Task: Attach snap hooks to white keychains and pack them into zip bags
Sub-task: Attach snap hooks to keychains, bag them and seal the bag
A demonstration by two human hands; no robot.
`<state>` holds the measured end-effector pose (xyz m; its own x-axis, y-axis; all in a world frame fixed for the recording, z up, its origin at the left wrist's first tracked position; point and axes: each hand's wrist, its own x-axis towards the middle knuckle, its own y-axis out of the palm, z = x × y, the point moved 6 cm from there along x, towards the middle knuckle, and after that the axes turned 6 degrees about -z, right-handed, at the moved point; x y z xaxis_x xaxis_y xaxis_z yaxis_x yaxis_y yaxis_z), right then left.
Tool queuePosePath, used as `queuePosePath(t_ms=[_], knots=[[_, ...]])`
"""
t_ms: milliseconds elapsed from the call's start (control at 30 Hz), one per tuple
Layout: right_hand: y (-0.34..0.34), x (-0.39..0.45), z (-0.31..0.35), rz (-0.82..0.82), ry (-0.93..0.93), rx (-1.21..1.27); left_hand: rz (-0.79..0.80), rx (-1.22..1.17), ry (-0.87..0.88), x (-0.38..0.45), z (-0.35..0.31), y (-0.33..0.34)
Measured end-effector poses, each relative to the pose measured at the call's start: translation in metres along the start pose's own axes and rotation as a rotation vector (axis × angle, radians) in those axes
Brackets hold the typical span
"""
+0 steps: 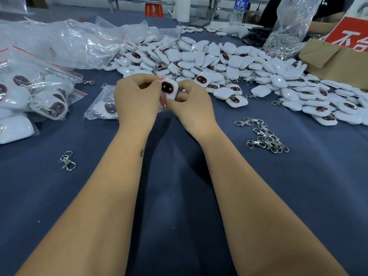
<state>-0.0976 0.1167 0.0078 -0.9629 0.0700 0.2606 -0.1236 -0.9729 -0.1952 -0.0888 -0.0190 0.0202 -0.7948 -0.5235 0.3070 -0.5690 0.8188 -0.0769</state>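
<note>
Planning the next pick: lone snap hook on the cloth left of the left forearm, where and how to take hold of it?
Pinch the snap hook across its narrow middle, between ring and clasp, coming straight down with the left hand. It lies flat on the blue cloth, apart from other parts, so both sides look free for fingertips.

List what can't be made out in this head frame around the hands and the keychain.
- Held keychain: any snap hook on it is hidden behind the left hand and right hand.
- Zip bag at the hands: only red strip glimpses; open or sealed unclear.
- Red sign: text cut by the right edge.
- Bottle: label too blurred to read.
</note>
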Motion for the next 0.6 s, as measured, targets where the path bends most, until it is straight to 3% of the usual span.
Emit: queuePosePath(t_ms=[233,433,533,600], knots=[[0.001,0.003,0.002,-0.011,-0.099,-0.295,-0.052,0.0,0.071,-0.002,-0.008,-0.002],[0.023,0.0,0.002,0.249,-0.203,-0.671,-0.005,0.115,0.17,-0.007,-0.013,0.004],[0.019,-0.001,0.005,0.22,-0.174,-0.491,0.04,0.16,0.172,-0.01,-0.011,0.009],[0.009,-0.002,0.009,0.101,-0.157,-0.291,0.058,0.171,0.161,-0.008,-0.008,0.011]])
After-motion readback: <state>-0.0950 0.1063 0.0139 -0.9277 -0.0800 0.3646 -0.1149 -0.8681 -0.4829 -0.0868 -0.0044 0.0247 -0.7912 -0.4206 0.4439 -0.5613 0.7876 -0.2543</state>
